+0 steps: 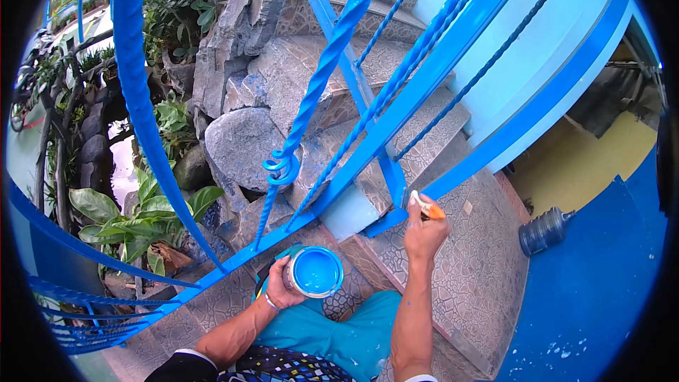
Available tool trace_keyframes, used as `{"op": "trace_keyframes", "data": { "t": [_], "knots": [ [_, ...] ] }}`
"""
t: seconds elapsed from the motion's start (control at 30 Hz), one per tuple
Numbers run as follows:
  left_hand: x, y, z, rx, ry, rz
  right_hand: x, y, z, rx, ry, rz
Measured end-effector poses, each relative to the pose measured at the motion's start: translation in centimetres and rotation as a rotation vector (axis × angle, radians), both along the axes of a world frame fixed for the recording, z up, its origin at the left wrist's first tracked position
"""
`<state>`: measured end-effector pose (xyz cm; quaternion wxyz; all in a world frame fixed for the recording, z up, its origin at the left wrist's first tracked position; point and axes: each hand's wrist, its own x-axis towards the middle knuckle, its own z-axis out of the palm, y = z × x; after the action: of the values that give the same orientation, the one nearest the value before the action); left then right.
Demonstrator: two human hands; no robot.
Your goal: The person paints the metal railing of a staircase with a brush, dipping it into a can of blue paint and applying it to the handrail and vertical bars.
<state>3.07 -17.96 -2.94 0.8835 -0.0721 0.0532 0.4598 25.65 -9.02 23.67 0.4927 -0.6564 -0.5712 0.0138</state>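
Note:
My left hand (281, 284) is wrapped round the side of a paint can (316, 271) full of bright blue paint, held above my lap. My right hand (426, 232) grips a paintbrush (428, 207) with an orange and cream handle. The brush end is right at the lower end of a blue metal railing bar (395, 184), near a flat blue foot piece (385, 222). A long blue rail (417, 102) runs diagonally between me and the steps, with twisted blue bars (329, 64) standing off it.
Stone-patterned steps (453, 262) curve up beside a light blue wall (509, 92). Grey rocks (244, 145) and leafy plants (141, 223) lie left behind the railing. At right a dark plastic water jug (543, 233) lies on its side by a blue floor (594, 290).

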Motion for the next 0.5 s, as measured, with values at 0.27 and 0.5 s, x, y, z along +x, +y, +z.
{"op": "trace_keyframes", "data": {
  "t": [0.27,0.5],
  "knots": [
    [0.1,0.0,0.8,-0.026,0.016,0.026,-1.1,5.6,6.4,-0.17,-0.596,-0.071],
    [-0.2,-0.1,0.7,-0.032,-0.008,0.028,-1.8,8.7,7.1,-0.309,-0.719,-0.054]
  ]
}}
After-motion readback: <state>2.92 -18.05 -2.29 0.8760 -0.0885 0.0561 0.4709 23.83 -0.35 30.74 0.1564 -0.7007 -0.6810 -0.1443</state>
